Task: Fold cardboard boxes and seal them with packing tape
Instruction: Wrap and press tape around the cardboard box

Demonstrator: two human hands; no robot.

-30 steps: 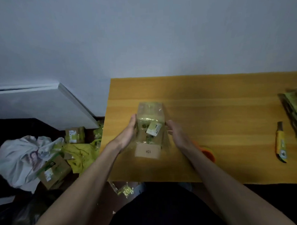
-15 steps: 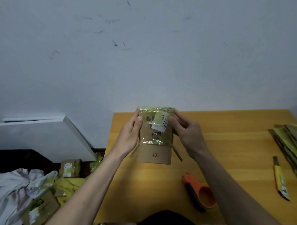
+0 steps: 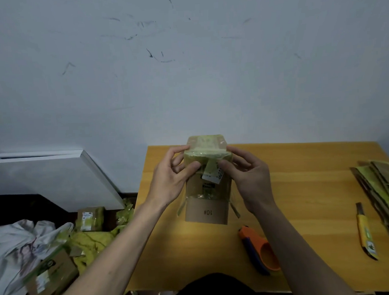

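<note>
— Cardboard box (image 3: 205,192): where do you have it?
— Raised above the wooden table (image 3: 300,187); your left hand (image 3: 170,181) and right hand (image 3: 247,178) grip its taped upper end, one on each side.
— And the tape dispenser (image 3: 260,250)?
— Lying on the table near your right forearm.

Both hands grip a taped cardboard box (image 3: 205,191) above the wooden table (image 3: 300,187).

Left hand (image 3: 170,179) and right hand (image 3: 247,178) pinch its upper end (label half peeled); tape dispenser (image 3: 260,250) lies near the box, toward the person.
</note>
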